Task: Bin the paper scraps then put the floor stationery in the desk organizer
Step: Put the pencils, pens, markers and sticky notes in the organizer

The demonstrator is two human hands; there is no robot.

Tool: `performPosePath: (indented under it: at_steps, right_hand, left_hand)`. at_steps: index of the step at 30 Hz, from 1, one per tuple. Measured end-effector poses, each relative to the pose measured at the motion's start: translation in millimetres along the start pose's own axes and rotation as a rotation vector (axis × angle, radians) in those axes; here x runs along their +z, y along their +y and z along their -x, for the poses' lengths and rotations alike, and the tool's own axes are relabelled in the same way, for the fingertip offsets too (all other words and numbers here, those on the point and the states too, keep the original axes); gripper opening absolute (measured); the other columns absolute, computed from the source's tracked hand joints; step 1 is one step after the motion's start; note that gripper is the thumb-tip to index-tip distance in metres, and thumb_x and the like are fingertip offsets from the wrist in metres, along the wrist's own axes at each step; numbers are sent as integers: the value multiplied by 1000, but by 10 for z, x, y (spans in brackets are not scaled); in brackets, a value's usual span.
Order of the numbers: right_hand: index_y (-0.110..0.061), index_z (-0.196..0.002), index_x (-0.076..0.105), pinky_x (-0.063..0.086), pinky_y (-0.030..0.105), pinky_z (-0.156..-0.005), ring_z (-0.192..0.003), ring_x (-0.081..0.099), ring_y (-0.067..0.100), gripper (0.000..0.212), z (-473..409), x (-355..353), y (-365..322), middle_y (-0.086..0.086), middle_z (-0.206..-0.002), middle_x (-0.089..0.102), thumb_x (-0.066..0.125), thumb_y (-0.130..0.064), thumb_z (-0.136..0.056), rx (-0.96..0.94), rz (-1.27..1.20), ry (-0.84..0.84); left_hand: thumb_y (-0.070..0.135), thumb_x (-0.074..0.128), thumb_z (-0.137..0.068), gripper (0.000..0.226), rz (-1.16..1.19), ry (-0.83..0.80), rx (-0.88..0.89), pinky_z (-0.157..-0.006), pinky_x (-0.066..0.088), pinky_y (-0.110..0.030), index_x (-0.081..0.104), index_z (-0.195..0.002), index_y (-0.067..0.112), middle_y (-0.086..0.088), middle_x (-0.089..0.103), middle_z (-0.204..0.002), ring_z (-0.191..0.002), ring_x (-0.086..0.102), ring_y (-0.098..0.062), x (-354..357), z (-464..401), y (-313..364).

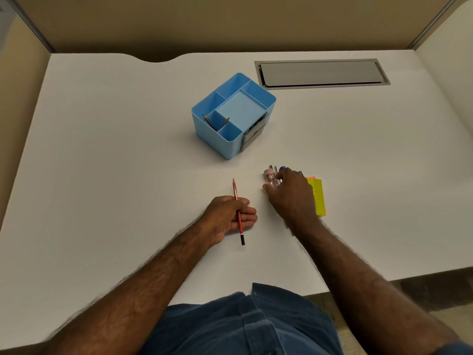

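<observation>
Setting: office cubicle or study carrel. White desk (102, 162) enclosed by beige partition panels (230, 21) with metal corner trim. Grey cable-access flap (321, 73) recessed in desktop (typical office furniture). Blue desk organizer (217, 144) holding pencils, yellow sticky notes (318, 198) and pens on desk. Concrete-look floor visible lower right.

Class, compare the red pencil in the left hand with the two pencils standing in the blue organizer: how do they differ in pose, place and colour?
The red pencil lies nearly flat, held by the left hand over the white desk; the two dark pencils stand tilted in a front compartment of the blue plastic organizer. The red pencil looks bright red with a black end; the two look dark. All point their sharpened tips away or upward.
</observation>
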State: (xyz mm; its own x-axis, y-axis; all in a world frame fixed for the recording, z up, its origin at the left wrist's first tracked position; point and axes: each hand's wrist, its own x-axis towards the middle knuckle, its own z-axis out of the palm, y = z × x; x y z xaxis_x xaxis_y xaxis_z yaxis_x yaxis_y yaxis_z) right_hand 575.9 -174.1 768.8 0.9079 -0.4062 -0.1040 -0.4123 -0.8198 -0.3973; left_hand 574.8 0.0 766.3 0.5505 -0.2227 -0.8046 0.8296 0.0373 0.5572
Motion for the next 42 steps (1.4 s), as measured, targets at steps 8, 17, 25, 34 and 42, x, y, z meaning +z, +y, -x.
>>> performPosePath:
  at_steps: [8,17,25,34,42]
  right_hand:
    - [-15,-115,68,58,38,-85,-96,67,23,35,-62,22,-40,6,-108,72,73,-41,-91,31,11,-34]
    - [-19,-109,71,43,29,-72,-83,59,18,28,-45,-13,-39,3,-102,73,69,-38,-89,71,-21,-11]
    - [-23,-111,68,55,29,-75,-88,63,12,32,-78,-250,-441,-8,-97,69,77,-43,-87,-95,-316,108]
    - [-14,-117,64,46,9,-77,-96,64,6,36,-433,-373,-1017,-3,-112,72,76,-38,-94,-314,-524,105]
    - [-14,-115,69,52,29,-86,-103,59,12,37,-615,-160,-1117,1,-114,69,78,-40,-91,-303,-503,83]
  left_hand:
    - [-10,49,-95,19,-117,122,-74,-50,40,-26,54,-83,3,-17,53,-74,-58,49,-23,137,-51,80]
    - [7,77,-87,9,-443,314,128,-55,65,-34,70,-90,3,-12,75,-81,-53,73,-18,76,-270,64]
    - [32,78,-90,27,-651,356,130,-62,66,-30,68,-97,8,-4,77,-78,-55,76,-14,49,-328,94]
    - [46,76,-90,36,-792,425,142,-81,63,-27,68,-96,12,1,72,-76,-64,73,-13,18,-417,80]
    - [40,77,-91,38,-664,392,133,-46,53,-16,67,-113,11,4,70,-60,-42,68,-3,10,-412,135]
